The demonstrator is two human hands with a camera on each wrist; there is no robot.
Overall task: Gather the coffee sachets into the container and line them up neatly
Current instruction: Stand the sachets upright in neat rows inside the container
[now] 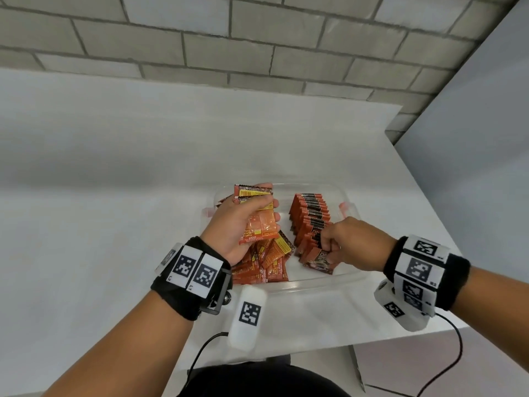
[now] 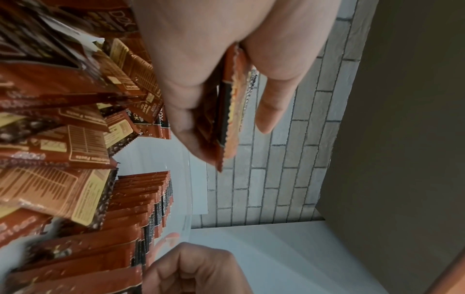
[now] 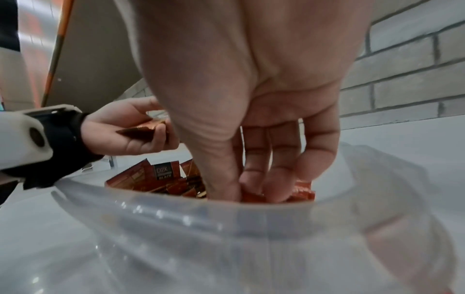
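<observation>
From the head, the left hand (image 1: 237, 224) grips a stack of sachets (image 1: 259, 222) above the clear container (image 1: 315, 285), hiding the loose pile (image 1: 266, 262); the right hand (image 1: 347, 242) pinches the nearest sachet of the upright row (image 1: 310, 219). Left wrist: blurred packets, stack clamped. Right wrist: fingertips (image 3: 276, 191) buried behind the rim, grasp half hidden.

Clear container (image 1: 315, 285) on white table (image 1: 114, 224)
</observation>
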